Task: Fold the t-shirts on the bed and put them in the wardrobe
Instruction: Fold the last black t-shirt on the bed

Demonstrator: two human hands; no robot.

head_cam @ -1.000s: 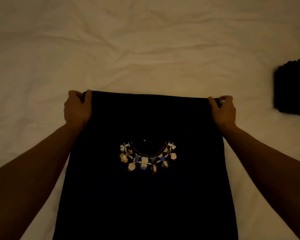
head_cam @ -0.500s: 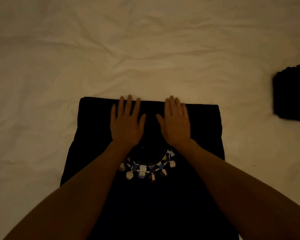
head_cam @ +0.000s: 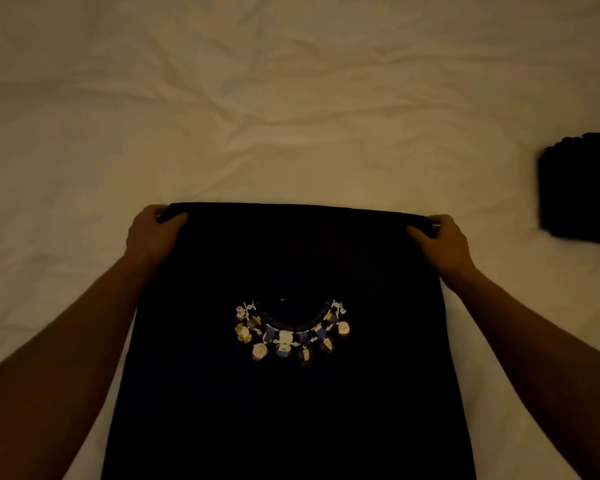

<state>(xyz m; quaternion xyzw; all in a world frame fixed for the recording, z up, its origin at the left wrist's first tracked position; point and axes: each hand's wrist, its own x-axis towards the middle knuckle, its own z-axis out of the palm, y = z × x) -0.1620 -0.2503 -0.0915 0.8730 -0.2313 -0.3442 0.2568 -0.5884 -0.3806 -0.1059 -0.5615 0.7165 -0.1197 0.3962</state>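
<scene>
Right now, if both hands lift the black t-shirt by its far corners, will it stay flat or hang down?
The black t-shirt will probably sag between the left hand and right hand: it is thin cloth lying limp on the bed sheet. It likely feels light. Its folded far edge may come undone.
</scene>
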